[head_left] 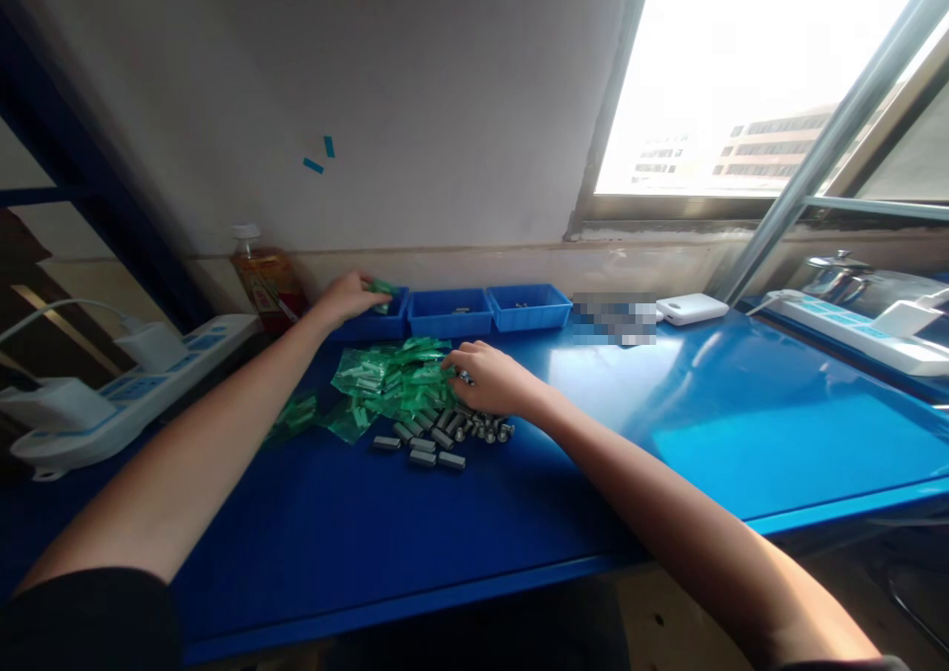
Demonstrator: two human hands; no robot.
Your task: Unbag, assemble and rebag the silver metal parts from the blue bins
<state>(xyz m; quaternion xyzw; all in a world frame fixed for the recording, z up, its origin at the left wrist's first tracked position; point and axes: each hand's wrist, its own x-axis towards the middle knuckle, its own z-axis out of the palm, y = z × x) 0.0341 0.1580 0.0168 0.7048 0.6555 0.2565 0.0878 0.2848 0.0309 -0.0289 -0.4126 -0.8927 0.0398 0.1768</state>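
My left hand (348,296) is closed on a small green plastic packet (382,289) above the leftmost blue bin (371,327). Below it lies a heap of green plastic packets (396,375) with small pale pieces showing in them. My right hand (490,379) rests at the heap's right side, its fingers curled; what they pinch, if anything, is hidden. Just in front of that hand are several loose grey metal spacers (422,446) and a cluster of shiny metal screws (485,428). Another green packet (298,412) lies partly behind my left forearm.
A middle blue bin (451,325) and a right blue bin (529,317) hold a few small pieces. A bottle (265,276) and a power strip (148,379) stand left. On the right are a white device (692,309) and another power strip (860,333).
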